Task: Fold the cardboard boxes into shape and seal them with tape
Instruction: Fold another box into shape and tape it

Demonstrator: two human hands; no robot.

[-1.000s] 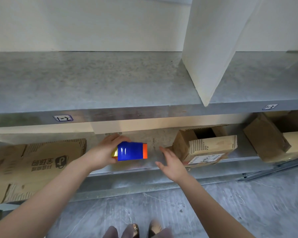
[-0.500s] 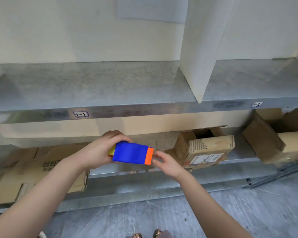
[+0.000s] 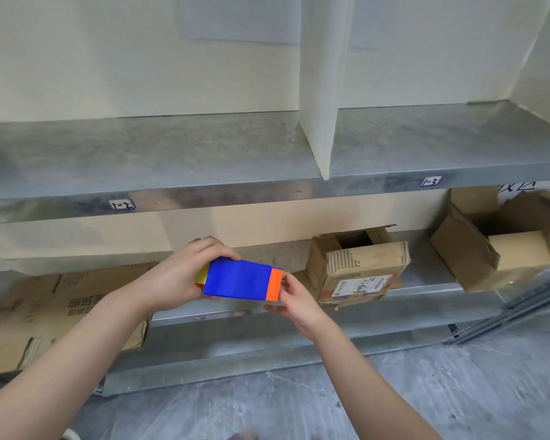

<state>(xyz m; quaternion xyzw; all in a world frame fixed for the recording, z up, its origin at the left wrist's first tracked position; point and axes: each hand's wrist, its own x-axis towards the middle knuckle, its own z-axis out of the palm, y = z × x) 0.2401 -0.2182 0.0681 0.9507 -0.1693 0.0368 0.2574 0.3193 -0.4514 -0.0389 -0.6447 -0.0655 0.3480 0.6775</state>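
Left hand (image 3: 175, 277) grips the blue rectangular, orange-ended object (image 3: 238, 279), perhaps a tape dispenser; right hand (image 3: 294, 300) pinches its orange end; best steadied before pulling.

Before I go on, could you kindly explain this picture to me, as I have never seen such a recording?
There is no machine here: a person wears a camera on the head, so the picture looks forward and down at their own bare arms. The left hand grips a blue item with an orange end; the right hand pinches that end. What the item is, I cannot tell. Behind stands a metal shelf unit. Its lower shelf bears flattened cardboard at left, an open cardboard box in the middle and another open box at right. A white divider stands on the upper shelf.
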